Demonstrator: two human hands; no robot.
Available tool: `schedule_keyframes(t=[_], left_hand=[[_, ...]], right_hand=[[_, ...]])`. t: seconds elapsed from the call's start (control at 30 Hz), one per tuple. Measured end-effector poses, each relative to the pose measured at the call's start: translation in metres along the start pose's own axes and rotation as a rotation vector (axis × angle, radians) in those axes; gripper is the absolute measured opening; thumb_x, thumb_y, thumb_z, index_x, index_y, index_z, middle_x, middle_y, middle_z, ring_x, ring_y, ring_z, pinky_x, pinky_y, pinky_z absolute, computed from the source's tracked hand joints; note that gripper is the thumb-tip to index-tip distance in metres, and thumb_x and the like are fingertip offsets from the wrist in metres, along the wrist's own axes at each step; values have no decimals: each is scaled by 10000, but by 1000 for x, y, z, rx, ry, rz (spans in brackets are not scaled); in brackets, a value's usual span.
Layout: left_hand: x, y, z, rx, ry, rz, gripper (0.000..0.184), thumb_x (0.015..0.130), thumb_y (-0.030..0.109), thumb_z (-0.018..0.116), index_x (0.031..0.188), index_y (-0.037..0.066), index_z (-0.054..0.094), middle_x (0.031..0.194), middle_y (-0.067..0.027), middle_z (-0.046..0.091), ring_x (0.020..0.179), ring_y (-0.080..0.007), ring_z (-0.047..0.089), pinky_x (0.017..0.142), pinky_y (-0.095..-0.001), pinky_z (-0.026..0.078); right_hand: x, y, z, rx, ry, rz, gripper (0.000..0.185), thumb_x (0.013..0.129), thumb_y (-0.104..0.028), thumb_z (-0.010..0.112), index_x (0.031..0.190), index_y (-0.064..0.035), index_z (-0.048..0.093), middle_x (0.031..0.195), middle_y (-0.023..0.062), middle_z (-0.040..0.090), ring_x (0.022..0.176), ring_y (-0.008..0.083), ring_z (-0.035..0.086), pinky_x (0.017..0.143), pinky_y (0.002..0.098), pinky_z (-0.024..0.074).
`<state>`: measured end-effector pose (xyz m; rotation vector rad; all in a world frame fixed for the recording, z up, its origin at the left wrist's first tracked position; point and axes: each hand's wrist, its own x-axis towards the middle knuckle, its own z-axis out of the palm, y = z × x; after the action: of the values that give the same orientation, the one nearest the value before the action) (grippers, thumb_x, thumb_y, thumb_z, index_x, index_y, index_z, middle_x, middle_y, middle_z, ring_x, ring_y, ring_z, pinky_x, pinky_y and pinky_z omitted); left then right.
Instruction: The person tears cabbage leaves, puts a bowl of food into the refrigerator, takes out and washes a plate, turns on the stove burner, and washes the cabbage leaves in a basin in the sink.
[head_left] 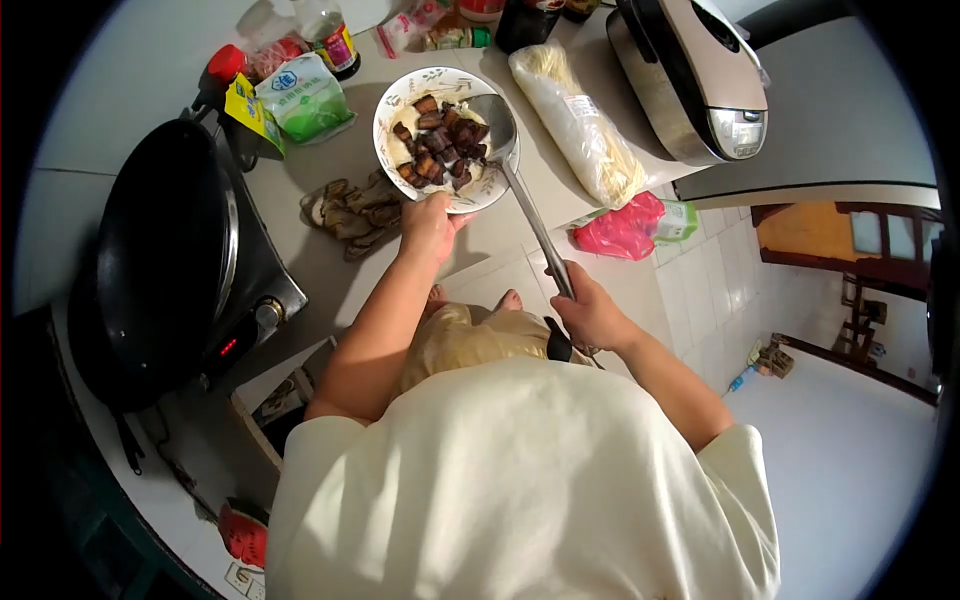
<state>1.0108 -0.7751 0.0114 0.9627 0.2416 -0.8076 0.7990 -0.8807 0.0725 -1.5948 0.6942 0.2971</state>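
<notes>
A white plate with a floral rim sits near the counter's front edge. Dark brown, glossy chunks of braised meat lie in it over pale sauce. My left hand grips the plate's near edge, its fingers partly hidden underneath. In my right hand is the handle of a metal spatula. The spatula's blade rests at the plate's right side, over the rim and beside the meat. A crumpled brown cloth lies just left of my left hand.
On the left, a black wok covers a lit induction cooker. Seasoning bags and a sauce bottle stand behind. Bagged dry noodles and a rice cooker occupy the right. A pink bag sits below the counter edge.
</notes>
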Motion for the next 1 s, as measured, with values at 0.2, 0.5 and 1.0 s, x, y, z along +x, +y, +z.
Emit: schedule_keyframes(t=[0.2, 0.5, 1.0], left_hand=[[5, 5, -8, -15, -47, -83, 422, 706, -69, 372, 1118, -150, 331, 1097, -251, 456, 985, -397, 515, 787, -508, 491], [-4, -6, 0, 25, 50, -21, 341, 696, -65, 400, 1027, -144, 380, 999, -220, 491, 924, -382, 541, 778, -488, 506], [2, -9, -32, -82, -190, -160, 334, 695, -27, 427, 1020, -108, 419, 1022, -206, 521, 948, -346, 542, 834, -483, 476]], right_hand=[[-8, -25, -25, 308, -147, 266, 327, 810, -74, 464, 1122, -43, 369, 500, 13, 351, 377, 102, 336, 343, 251, 298], [-25, -44, -9, 494, -157, 304, 276, 809, -55, 450, 1072, -39, 371, 628, 39, 430, 374, 101, 348, 327, 237, 314], [-47, -38, -17, 186, -52, 289, 274, 802, -53, 449, 1069, -30, 389, 508, 30, 399, 348, 116, 379, 337, 258, 318]])
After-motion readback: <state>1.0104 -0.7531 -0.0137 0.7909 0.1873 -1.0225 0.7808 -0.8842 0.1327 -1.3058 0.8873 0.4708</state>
